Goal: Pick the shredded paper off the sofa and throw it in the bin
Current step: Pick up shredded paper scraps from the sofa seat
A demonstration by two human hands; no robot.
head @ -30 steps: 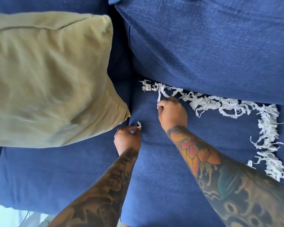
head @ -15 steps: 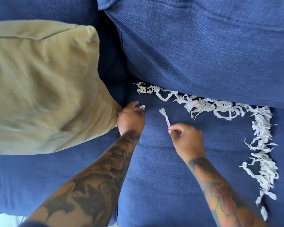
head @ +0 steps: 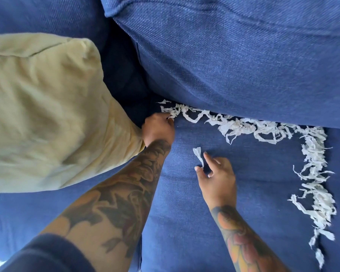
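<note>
Seen from my head: my left hand [head: 158, 128] is curled, fingertips pinching the near end of the shredded paper [head: 241, 124] trail, at the crease where the blue sofa [head: 185, 222] seat meets its back cushion [head: 234, 55], just beside the yellow pillow [head: 47, 114]. My right hand [head: 217, 177], nearer me on the seat, pinches one loose strip [head: 198, 155] between thumb and forefinger, other fingers relaxed.

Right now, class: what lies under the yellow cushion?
The yellow cushion rests on the blue sofa seat. Whether any shredded paper lies beneath it cannot be seen; the cushion covers that area.
</note>
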